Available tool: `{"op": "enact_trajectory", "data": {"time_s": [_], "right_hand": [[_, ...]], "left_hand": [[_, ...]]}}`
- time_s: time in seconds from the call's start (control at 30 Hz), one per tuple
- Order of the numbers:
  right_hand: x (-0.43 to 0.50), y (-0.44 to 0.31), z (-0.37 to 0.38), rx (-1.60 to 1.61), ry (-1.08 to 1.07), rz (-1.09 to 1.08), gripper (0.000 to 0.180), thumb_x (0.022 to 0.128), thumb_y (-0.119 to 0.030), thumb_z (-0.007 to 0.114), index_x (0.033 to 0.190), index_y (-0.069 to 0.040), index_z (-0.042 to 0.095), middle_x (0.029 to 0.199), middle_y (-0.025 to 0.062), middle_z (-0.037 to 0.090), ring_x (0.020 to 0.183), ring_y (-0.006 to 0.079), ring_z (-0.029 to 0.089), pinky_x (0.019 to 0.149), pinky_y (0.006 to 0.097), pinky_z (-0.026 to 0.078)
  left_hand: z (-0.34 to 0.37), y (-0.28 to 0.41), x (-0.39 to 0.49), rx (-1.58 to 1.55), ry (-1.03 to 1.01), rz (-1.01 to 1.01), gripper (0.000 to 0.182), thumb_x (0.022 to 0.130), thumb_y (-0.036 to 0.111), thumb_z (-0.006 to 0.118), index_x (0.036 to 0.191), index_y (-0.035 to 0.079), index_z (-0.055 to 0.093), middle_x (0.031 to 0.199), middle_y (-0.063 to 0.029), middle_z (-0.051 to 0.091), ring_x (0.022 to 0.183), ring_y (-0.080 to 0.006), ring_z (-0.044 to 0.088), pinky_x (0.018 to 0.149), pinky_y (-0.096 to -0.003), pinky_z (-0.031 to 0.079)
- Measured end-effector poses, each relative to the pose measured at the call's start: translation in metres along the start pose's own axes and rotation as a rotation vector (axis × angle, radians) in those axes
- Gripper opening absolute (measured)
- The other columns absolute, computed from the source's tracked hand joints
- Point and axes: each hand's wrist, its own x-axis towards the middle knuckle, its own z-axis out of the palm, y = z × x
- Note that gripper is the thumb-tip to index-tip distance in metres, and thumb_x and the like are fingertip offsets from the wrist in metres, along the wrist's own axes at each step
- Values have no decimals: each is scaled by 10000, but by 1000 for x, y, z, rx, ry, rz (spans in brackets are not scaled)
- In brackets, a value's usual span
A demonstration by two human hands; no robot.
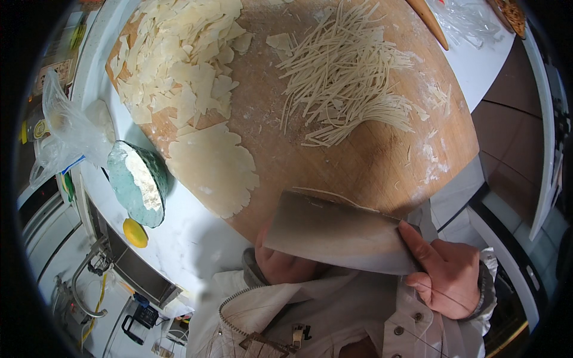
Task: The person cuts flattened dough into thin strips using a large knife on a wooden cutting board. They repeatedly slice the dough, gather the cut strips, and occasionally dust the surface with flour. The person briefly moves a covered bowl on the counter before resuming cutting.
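Observation:
A wide cleaver [340,232] is gripped in my right hand [447,273], its blade tilted above the near edge of the wooden board [268,112]. One thin strip of dough [333,195] lies along the upper edge of the blade. My left hand [286,264] is partly hidden behind the blade, so its fingers and anything under them cannot be made out. Farther up the board lies a loose heap of cut noodles [349,80]. To its left are a pile of thin dough pieces [179,58] and a flat dough sheet [212,168] with ragged edges.
Left of the board stand a green bowl of flour [143,183], a yellow lemon-like fruit [134,233] and a clear plastic bag [71,121]. A tapered wooden rod [429,22] rests at the far right edge beside more clear plastic [465,22]. A sink faucet [85,277] is at lower left.

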Motion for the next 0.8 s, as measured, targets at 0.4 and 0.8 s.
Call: {"op": "enact_trajectory", "data": {"time_s": [0.4,0.8], "right_hand": [[2,-1,0,-51,4,16,694,853,-534,679,1374,-79,623,599,38,432,464,218,507,464,353,445],[13,8,11,29,186,-28,621,932,-500,629,1378,-67,613,605,53,485,482,240,536,472,354,446]], "left_hand": [[2,-6,0,-2,8,53,351,680,84,775,994,-58,709,1049,-194,661,990,-400,666,827,-482,587],[-4,13,18,154,13,-61,280,761,179,776,1000,38,745,1039,-119,672,953,-354,679,783,-425,575]]}}
